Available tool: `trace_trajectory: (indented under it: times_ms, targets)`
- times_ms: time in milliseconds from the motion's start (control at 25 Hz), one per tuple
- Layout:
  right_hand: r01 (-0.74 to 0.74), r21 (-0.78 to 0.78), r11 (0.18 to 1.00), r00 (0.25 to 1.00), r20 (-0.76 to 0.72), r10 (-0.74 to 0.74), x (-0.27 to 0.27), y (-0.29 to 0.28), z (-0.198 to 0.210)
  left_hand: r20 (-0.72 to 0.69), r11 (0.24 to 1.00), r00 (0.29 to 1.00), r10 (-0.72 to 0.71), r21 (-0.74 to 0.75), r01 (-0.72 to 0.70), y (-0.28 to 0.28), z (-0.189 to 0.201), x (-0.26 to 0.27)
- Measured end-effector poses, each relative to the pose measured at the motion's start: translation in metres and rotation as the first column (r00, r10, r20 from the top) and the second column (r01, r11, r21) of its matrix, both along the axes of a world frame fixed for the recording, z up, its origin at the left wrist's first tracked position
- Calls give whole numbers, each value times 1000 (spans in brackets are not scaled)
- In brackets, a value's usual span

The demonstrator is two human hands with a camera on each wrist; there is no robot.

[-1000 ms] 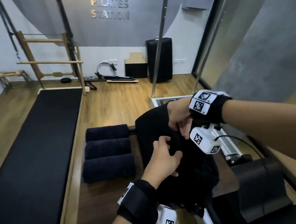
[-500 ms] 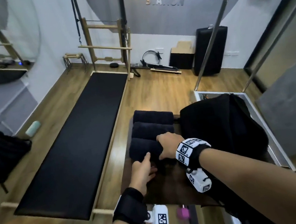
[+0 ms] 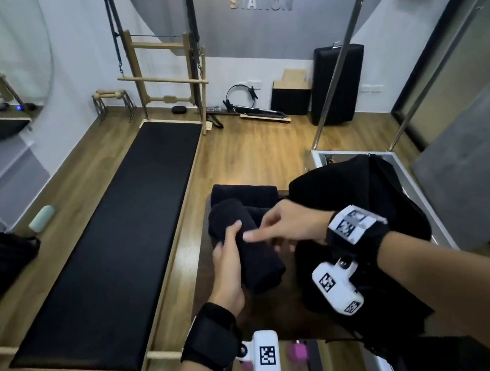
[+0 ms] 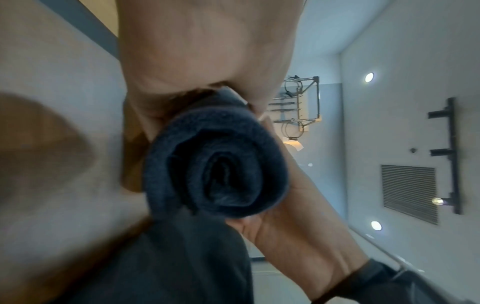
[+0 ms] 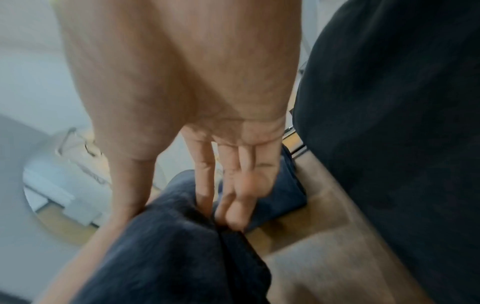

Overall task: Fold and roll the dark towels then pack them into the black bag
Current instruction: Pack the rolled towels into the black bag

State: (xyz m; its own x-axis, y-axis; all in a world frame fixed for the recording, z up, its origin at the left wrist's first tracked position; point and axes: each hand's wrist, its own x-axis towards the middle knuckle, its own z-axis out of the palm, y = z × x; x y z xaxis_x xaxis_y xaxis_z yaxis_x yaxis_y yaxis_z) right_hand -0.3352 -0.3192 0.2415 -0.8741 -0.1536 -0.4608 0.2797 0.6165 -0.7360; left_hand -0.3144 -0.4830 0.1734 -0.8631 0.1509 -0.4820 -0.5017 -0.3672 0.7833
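One rolled towel (image 3: 248,245) lifted off table, left hand (image 3: 229,270) wrapped round it, right hand (image 3: 288,226) pinching top; could unroll before black bag (image 3: 363,199) if pinch slackens.

Rolled towels left of the bag on the table

The lifted towel roll (image 3: 248,248) sits between left hand (image 3: 229,270) and right hand (image 3: 288,226), before two more rolls (image 3: 248,194); the bag (image 3: 363,199) stands right, the table (image 3: 291,312) beneath.

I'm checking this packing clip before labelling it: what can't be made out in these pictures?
- Black bag opening: head view, not visible among its own dark folds.
- Towels remaining on the table: head view, partly hidden behind the lifted rolled towel.
- Left hand fingers: head view, behind the roll.
- Right hand fingertips: right wrist view, motion-blurred.
- Pink object: head view, blurred.
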Motion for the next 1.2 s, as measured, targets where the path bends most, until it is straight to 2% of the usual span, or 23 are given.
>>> trace_trajectory:
  times_ms: [80, 120, 160, 240, 320, 360, 440, 480, 560, 640, 680, 720, 800, 840, 920, 1040, 1120, 1200]
  targets:
    - [147, -124, 981, 988, -30, -152, 6, 25, 39, -71, 992, 997, 13, 123, -4, 19, 32, -7]
    - [208, -181, 961, 977, 1, -211, 10, 39, 56, -90, 985, 996, -4, 173, 19, 33, 46, -10]
    - [239, -241, 941, 971, 58, -232, 16, 54, 72, -109, 978, 993, -42, 201, 64, 50, 59, -13]
    - [195, -366, 910, 978, 148, -150, 30, 78, 100, -170, 968, 978, -118, 200, 151, 89, 82, -20]
    - [178, -415, 892, 983, 124, -139, 48, 109, 120, -246, 962, 948, -204, 130, 241, 130, 102, -24]
    - [209, -398, 893, 978, 102, -183, 58, 125, 129, -295, 956, 918, -264, 49, 290, 149, 108, -24]
    - [293, -318, 902, 956, 74, -284, 74, 155, 138, -369, 910, 834, -411, -216, 353, 175, 110, -19]
    - [338, -259, 905, 941, 69, -331, 82, 169, 139, -384, 857, 781, -493, -366, 361, 183, 105, -13]
    - [458, -172, 872, 889, 81, -451, 97, 190, 136, -428, 687, 605, -672, -664, 294, 191, 83, 2]
    - [588, -199, 784, 807, 76, -586, 108, 198, 123, -376, 440, 381, -844, -893, 94, 195, 62, 17]
    - [636, -245, 732, 763, 62, -643, 110, 197, 113, -305, 325, 310, -900, -946, 12, 198, 55, 22]
    - [670, -292, 683, 724, 52, -688, 110, 193, 101, -224, 228, 291, -930, -973, -20, 200, 50, 26]
    - [716, -339, 610, 660, 44, -750, 104, 183, 74, -76, 81, 325, -943, -997, 1, 202, 47, 31]
    - [733, -328, 596, 640, 36, -768, 100, 177, 62, -13, 20, 348, -937, -1000, 15, 202, 48, 31]
    - [743, -245, 622, 646, 23, -763, 97, 172, 46, 75, -66, 388, -919, -997, 37, 202, 52, 30]
    - [686, -15, 728, 727, 63, -684, 98, 178, 38, 86, -68, 377, -922, -996, 62, 202, 60, 23]
    - [572, 189, 798, 794, 119, -597, 99, 182, 40, 61, -29, 370, -927, -995, 91, 202, 62, 18]
    - [439, 372, 818, 839, 157, -522, 97, 181, 44, 46, 6, 377, -925, -991, 137, 201, 61, 15]
